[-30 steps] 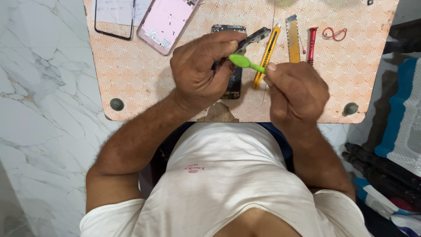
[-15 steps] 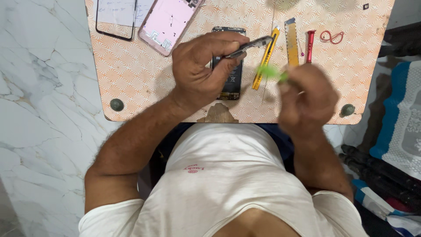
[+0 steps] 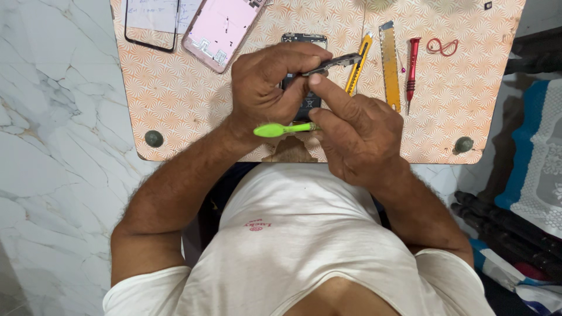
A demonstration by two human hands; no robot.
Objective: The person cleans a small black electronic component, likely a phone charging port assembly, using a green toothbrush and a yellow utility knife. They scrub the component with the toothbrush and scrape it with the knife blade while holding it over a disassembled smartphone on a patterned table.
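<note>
Nearest the body, the right hand (image 3: 360, 137) grasps a green plastic tool (image 3: 281, 129) between its lower fingers, the smooth spoon-shaped tip pointing left across the wrist of the other hand, probably parked there so the forefinger is free; that forefinger stretches up to press at the dark part above. The left hand (image 3: 266, 93) is clenched around a thin dark frame (image 3: 333, 61), a flat, hard strip held just above the tabletop (image 3: 175, 93) and tilted toward the face, seemingly so its edge can be worked on. Under both hands lies a black phone (image 3: 303, 41), opened, largely hidden by the fingers. Just right of the frame lie a slim yellow cutter (image 3: 358, 58), a flat yellow ruler (image 3: 391, 64) and a red screwdriver (image 3: 412, 64), set side by side within reach of the right hand; beyond them lies a red rubber band (image 3: 443, 47). At the far left rest a pink back cover (image 3: 221, 26) and a dark-rimmed glass panel (image 3: 151, 23). The tabletop is a board with an orange fan pattern, chipped at its near edge.
</note>
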